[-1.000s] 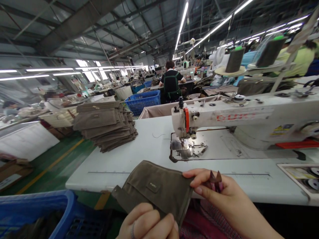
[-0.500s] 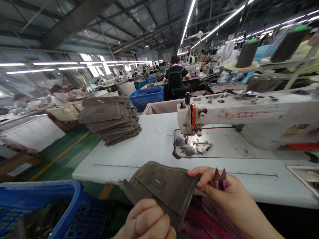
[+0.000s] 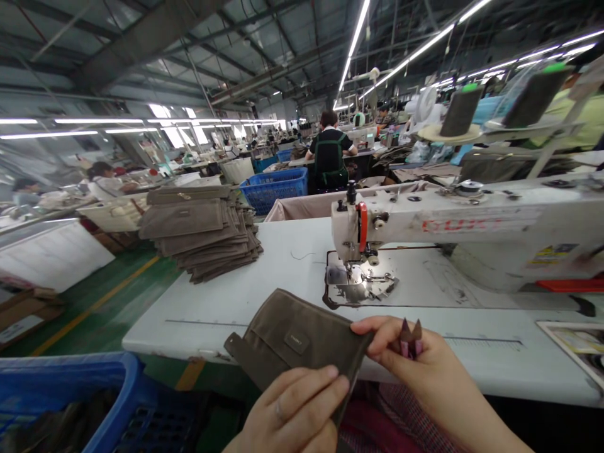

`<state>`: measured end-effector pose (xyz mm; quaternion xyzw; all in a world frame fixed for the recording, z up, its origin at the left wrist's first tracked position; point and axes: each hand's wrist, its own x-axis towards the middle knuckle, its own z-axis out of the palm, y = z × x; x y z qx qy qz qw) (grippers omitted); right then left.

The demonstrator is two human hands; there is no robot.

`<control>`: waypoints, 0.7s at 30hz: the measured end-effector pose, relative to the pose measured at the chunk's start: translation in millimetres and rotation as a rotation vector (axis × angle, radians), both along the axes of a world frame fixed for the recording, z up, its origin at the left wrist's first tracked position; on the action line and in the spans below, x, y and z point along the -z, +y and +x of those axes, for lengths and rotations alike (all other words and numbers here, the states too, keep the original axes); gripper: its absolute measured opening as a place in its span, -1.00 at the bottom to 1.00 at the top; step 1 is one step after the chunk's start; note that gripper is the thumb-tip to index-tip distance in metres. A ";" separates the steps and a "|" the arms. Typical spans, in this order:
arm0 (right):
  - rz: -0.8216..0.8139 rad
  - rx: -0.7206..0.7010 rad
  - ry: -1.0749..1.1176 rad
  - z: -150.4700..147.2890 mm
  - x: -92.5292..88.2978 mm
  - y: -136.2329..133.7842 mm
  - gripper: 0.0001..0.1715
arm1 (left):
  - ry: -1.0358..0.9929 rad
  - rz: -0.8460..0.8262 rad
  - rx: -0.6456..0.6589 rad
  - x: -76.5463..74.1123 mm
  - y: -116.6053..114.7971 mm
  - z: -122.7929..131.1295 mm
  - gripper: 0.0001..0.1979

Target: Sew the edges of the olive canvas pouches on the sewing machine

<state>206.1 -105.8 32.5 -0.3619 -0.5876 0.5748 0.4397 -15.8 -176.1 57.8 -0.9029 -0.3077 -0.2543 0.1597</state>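
A small olive-brown fabric piece (image 3: pixel 292 336) with a little sewn label hangs over the front edge of the white sewing table (image 3: pixel 264 277). My left hand (image 3: pixel 292 412) grips its lower edge from underneath, fingers laid across the cloth. My right hand (image 3: pixel 415 371) pinches the piece's right corner with thumb and forefinger. Small pink-handled thread snips (image 3: pixel 409 336) also sit in that hand, blades pointing up. The white sewing machine (image 3: pixel 425 233) stands just behind, its needle plate (image 3: pixel 361 286) lit.
A tall stack of the same brown pieces (image 3: pixel 198 229) sits on the table's far left. A blue crate (image 3: pixel 66 402) is at my lower left, another blue basket (image 3: pixel 274 185) beyond the table. A person in black sits ahead, back turned. Thread cones (image 3: pixel 460 110) rise at right.
My left hand's fingers have uncurled from a fist and now lie stretched over the fabric's lower edge. The piece has lifted slightly and sits flatter. The view shifted a little.
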 end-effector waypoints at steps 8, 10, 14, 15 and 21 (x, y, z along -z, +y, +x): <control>0.406 0.210 -0.681 61.0 39.0 75.8 -0.75 | 0.182 -0.153 -0.356 47.5 80.9 -12.8 -0.77; 0.462 0.294 -0.863 87.7 52.1 91.1 -0.69 | 0.253 -0.204 -0.373 44.3 106.7 -9.4 -0.75; 0.707 0.324 -1.129 108.7 58.4 103.3 -0.58 | 0.306 -0.245 -0.249 40.4 151.8 10.5 -0.78; 0.751 0.290 -1.129 105.3 54.0 104.0 -0.60 | 0.311 -0.255 -0.206 40.8 160.2 16.0 -0.78; 0.766 -0.156 -0.999 58.8 11.4 120.5 -0.71 | 0.273 -0.378 -0.031 43.0 184.3 26.4 -0.71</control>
